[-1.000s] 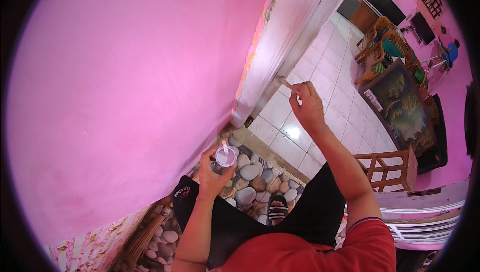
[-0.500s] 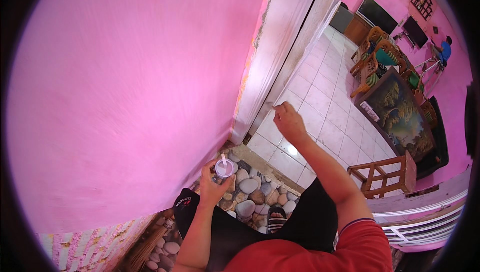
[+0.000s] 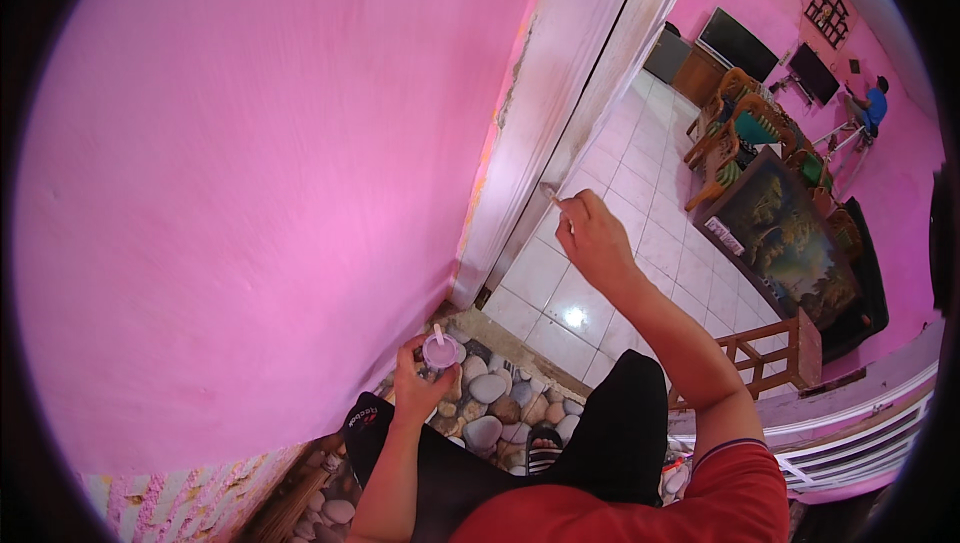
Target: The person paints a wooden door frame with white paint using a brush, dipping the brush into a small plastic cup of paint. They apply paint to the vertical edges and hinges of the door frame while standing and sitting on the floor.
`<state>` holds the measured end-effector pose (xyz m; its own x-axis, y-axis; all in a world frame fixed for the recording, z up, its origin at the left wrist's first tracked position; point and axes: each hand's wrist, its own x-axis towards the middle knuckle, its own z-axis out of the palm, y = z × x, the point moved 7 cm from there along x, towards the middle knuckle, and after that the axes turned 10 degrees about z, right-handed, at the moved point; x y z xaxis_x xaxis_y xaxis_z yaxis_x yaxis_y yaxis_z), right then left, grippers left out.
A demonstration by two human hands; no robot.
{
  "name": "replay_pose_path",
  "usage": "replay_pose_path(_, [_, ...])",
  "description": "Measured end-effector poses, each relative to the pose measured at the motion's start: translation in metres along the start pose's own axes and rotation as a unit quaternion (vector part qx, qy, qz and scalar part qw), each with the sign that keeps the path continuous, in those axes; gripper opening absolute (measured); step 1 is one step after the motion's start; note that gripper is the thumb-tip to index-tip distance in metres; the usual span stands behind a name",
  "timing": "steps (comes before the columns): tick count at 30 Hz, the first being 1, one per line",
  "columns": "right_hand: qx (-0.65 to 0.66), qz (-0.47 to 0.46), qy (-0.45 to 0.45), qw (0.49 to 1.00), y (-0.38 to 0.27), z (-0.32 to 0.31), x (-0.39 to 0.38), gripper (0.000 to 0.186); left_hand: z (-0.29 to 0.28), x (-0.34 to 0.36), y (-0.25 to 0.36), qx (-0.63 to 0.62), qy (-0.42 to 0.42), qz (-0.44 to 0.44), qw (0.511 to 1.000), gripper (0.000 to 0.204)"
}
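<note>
My right hand (image 3: 595, 238) pinches a small brush (image 3: 553, 197), its tip at the inner edge of the pale door frame (image 3: 575, 83). Lower down, my left hand (image 3: 418, 383) grips a small clear cup (image 3: 441, 351) of pale lilac liquid with a light stick (image 3: 437, 332) in it. A pink wall (image 3: 260, 193) rises on my left beside the frame. Beneath my hands lies pebble-patterned flooring (image 3: 485, 388), with my black-trousered legs over it.
Beyond the doorway are white tiles (image 3: 620, 163), carved chairs (image 3: 715, 168), a large landscape picture (image 3: 785, 243), a wooden stool (image 3: 805, 348) and two screens (image 3: 735, 43). Another person (image 3: 872, 103) in blue is up on a ladder (image 3: 838, 148). White slatted metalwork (image 3: 850, 448) stands at lower right.
My right hand dipped half a second ago and is now raised again with the brush along the frame. The cup and left hand sit lower in the picture; the whole view has shifted slightly.
</note>
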<state>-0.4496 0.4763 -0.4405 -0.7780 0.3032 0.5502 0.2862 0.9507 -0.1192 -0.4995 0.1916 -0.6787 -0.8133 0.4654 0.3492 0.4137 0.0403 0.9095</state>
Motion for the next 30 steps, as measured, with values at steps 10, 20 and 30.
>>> replay_pose_path(10, [-0.017, -0.022, 0.124, 0.992, -0.021, -0.116, 0.056, 0.02, -0.001, -0.001, -0.005, -0.002, 0.009, 0.032, 0.999, 0.067])
replay_pose_path(20, [-0.064, -0.042, 0.135, 0.988, -0.013, -0.154, 0.08, 0.015, 0.01, 0.0, -0.005, -0.012, -0.008, 0.029, 0.999, 0.07])
replay_pose_path(30, [-0.035, -0.053, 0.073, 0.995, -0.025, -0.134, 0.073, 0.017, 0.015, 0.001, -0.008, 0.018, -0.015, -0.008, 1.0, 0.072])
